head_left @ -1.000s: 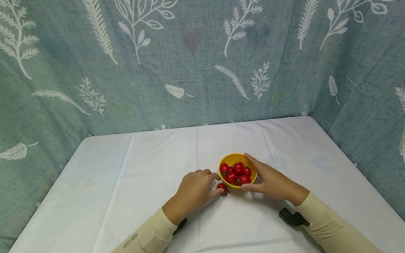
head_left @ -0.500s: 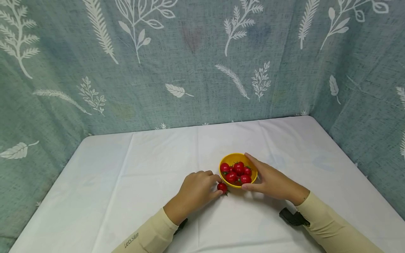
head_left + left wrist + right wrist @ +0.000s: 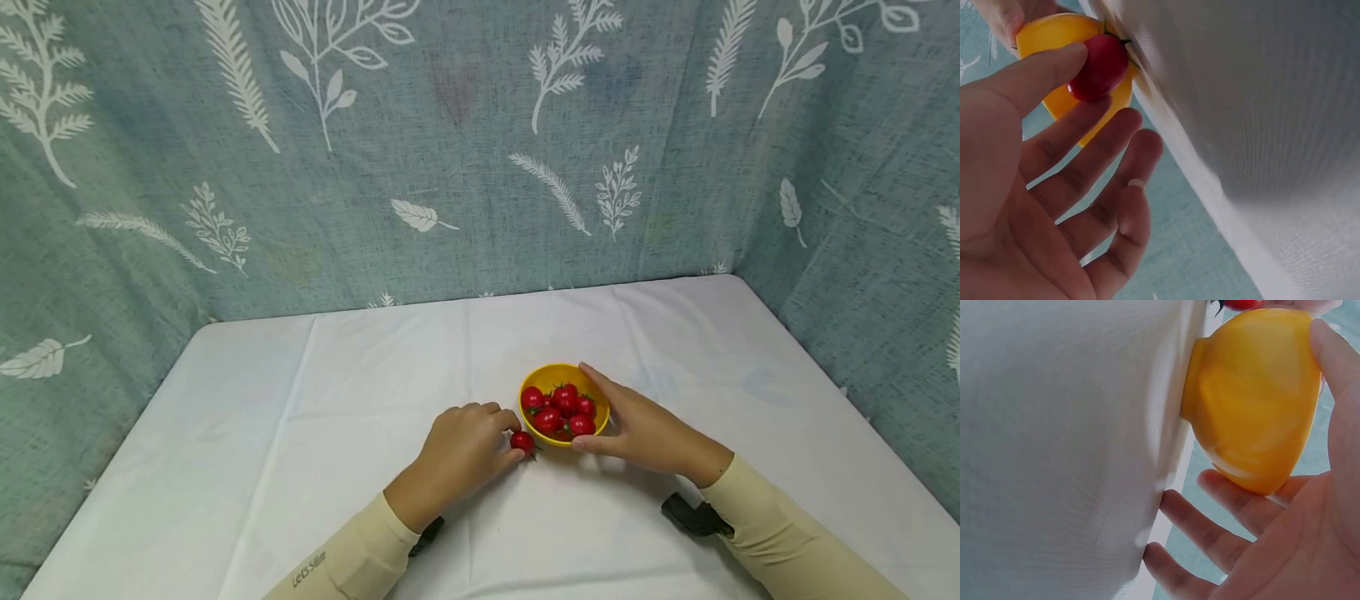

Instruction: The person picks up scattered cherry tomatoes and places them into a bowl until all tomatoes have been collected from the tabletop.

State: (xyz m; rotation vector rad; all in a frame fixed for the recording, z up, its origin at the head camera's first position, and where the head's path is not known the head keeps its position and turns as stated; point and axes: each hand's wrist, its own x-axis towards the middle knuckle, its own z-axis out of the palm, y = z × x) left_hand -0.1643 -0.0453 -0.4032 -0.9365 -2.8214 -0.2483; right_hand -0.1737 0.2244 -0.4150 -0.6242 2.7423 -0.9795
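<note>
A small yellow bowl [image 3: 527, 429] stands upright on the white cloth, with several red cherry tomatoes [image 3: 565, 398] inside. Thumb and index finger of my left hand [image 3: 465, 442] pinch a single cherry tomato [image 3: 1102, 67] with a green stem, just outside the bowl's near left side. The other left fingers are spread and bent. On the bowl's right, my right hand [image 3: 648, 425] grips it, thumb at the near rim and index finger at the far rim. In the right wrist view, the remaining fingers [image 3: 1200, 531] reach down toward the cloth below the bowl [image 3: 1254, 400].
A white cloth [image 3: 360, 375] covers the table, with fold lines across it. Green-grey curtains [image 3: 465, 167] with white leaf prints enclose the back and both sides. A dark strapped device [image 3: 696, 515] sits at the right wrist.
My left thumb and index finger have closed on the loose cherry tomato, which has shifted slightly left from the bowl. The right hand and the bowl stay where they were.
</note>
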